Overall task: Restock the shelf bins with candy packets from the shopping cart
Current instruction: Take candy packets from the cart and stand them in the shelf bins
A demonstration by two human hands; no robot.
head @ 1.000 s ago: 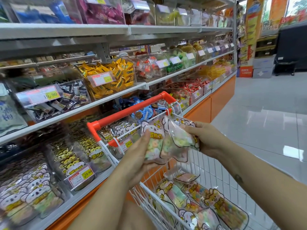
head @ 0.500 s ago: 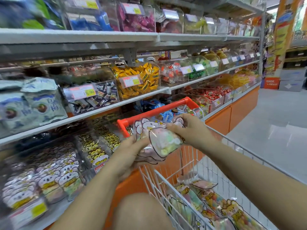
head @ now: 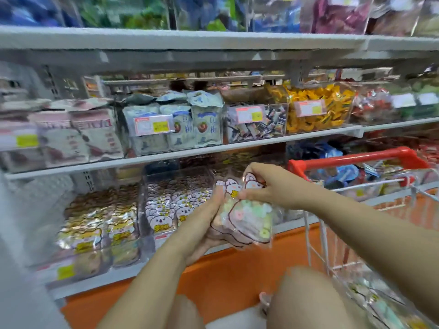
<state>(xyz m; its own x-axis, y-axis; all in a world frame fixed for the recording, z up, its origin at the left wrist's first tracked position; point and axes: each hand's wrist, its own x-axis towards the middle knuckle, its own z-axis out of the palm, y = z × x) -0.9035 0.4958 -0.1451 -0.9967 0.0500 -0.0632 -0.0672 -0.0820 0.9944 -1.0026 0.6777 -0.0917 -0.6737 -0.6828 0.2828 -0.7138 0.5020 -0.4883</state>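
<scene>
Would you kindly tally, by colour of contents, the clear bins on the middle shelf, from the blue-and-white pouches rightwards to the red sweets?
Clear plastic bin of blue-and-white pouches: 1
Clear plastic bin of dark mixed wrapped sweets: 1
Clear plastic bin of yellow wrapped sweets: 1
Clear plastic bin of red sweets: 1
Total: 4

I see left hand [head: 204,222], right hand [head: 270,186] bare; left forearm [head: 147,276], right forearm [head: 368,224] bare to frame edge; two bare knees [head: 306,300] low in view, blurred.
</scene>
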